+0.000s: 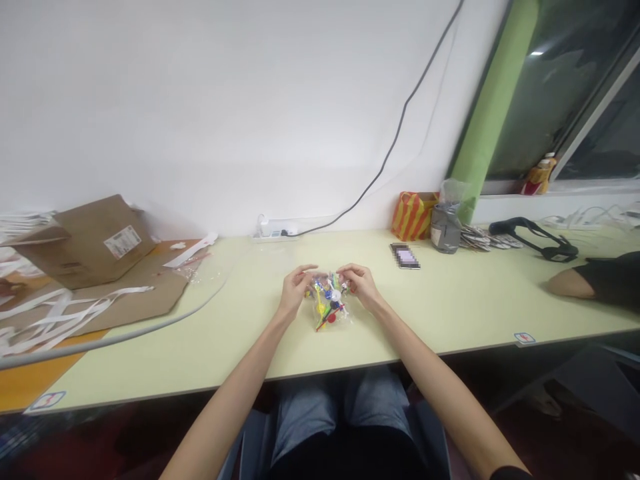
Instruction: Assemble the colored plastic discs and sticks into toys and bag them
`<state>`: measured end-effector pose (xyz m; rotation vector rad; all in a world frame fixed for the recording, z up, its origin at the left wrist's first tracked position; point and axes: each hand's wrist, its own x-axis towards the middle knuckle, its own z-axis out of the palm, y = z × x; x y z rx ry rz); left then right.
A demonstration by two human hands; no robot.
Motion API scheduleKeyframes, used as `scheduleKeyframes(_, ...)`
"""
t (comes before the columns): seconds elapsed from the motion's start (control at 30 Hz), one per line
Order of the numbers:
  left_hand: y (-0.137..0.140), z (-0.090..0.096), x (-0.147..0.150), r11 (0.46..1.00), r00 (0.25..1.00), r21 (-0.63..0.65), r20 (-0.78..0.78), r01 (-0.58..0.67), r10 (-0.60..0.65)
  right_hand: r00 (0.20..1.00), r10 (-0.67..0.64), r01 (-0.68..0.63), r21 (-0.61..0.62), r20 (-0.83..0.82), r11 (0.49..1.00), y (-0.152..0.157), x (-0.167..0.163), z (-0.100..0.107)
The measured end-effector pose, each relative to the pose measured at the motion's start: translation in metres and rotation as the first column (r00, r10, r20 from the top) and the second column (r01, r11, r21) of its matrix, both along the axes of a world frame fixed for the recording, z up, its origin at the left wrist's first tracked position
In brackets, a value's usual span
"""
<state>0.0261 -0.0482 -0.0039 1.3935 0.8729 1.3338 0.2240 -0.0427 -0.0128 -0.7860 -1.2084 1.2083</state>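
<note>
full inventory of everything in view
packet of parts: 1, multicoloured, front centre
table: 1, pale yellow, centre
wall: 1, white, back
box: 1, brown, left
straps: several, white, left
thick cable: 1, grey, left
cord: 1, dark, wall
power strip: 1, white, wall
phone: 1, dark, right
bag: 1, red and yellow, right
container: 1, grey, right
frame: 1, black, right
pillar: 1, green, right
window: 1, dark, upper right
bottles: about 2, orange, window
co-worker's arm: 1, dark sleeve, right
jeans legs: 2, blue, below
left grip: 1, bare, packet's left
right grip: 1, bare, packet's right
</note>
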Motion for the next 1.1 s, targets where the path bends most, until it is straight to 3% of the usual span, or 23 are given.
scheduleKeyframes(0.1,0.001,-0.001,0.0,0.999,0.999,0.01,0.031,-0.032,0.032,1.0,-0.003,0.003,-0.007,-0.007,1.0,0.002,-0.002,-0.002)
scheduleKeyframes(0.27,0.001,-0.002,-0.002,0.999,0.995,0.009,0.085,0.05,-0.051,0.995,-0.058,0.053,0.06,0.078,0.997,-0.003,-0.004,-0.001)
scheduleKeyframes(0.47,-0.003,-0.001,0.002,0.996,0.997,0.069,-0.062,-0.048,0.052,0.978,-0.101,0.07,0.168,0.182,0.983,-0.011,-0.005,0.004)
scheduleKeyframes(0.6,-0.006,-0.001,0.006,0.997,0.999,0.058,-0.004,0.044,-0.044,0.992,-0.018,0.003,0.119,0.125,0.993,-0.01,-0.009,0.0)
scheduleKeyframes(0.7,-0.007,-0.003,0.007,0.997,0.998,0.046,0.024,0.062,-0.063,0.976,0.041,-0.069,0.127,0.213,0.989,-0.008,-0.012,-0.004)
scheduleKeyframes(0.87,-0.006,-0.002,0.005,0.993,0.996,0.073,-0.009,0.095,-0.094,0.954,-0.024,-0.048,0.235,0.298,0.971,-0.006,-0.011,-0.005)
scheduleKeyframes(1.1,-0.006,0.0,0.003,0.993,0.991,0.069,-0.096,0.101,-0.094,0.961,0.001,-0.06,0.205,0.277,0.977,-0.009,-0.01,-0.001)
